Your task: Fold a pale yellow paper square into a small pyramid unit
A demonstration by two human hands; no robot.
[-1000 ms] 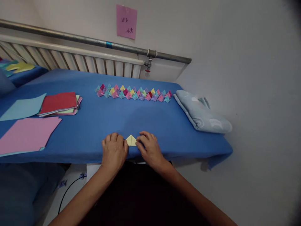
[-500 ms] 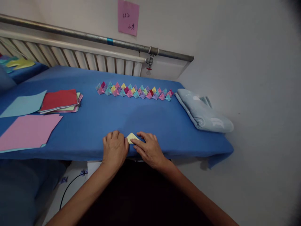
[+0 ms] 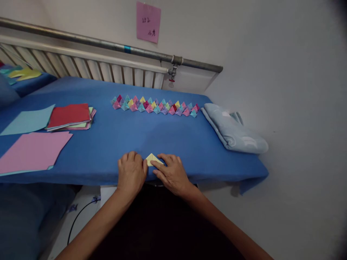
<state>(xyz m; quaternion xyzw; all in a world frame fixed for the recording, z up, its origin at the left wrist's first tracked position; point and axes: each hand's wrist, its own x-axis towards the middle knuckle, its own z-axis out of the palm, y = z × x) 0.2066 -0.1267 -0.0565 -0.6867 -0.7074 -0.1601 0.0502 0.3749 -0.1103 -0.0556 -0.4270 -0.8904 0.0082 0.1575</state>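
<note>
Change noted: the right hand [image 3: 175, 174], at the paper's right corner a second ago, now has its index finger laid across the lower middle of the small pale-yellow folded paper triangle [image 3: 152, 157]. The left hand [image 3: 132, 168] remains at the left corner. This is judged to be pressing a fold flat. The right thumb and index finger stand apart, with no pinch visible; the left fingers are curled, and whether they clamp the corner cannot be told. The triangle lies at the near edge of the blue cloth-covered table [image 3: 116, 139], between the hands.

Surface: a multicoloured double row of pointed folded-paper pieces [image 3: 156, 107], a red-topped stack of paper sheets [image 3: 69, 114], flat pink paper sheets [image 3: 34, 152] and a folded pale-blue patterned blanket [image 3: 234, 128].

Room: a white ribbed radiator [image 3: 103, 71] beneath a grey metal pipe [image 3: 81, 39]; a pink handwritten paper note [image 3: 148, 22] on the wall.
</note>
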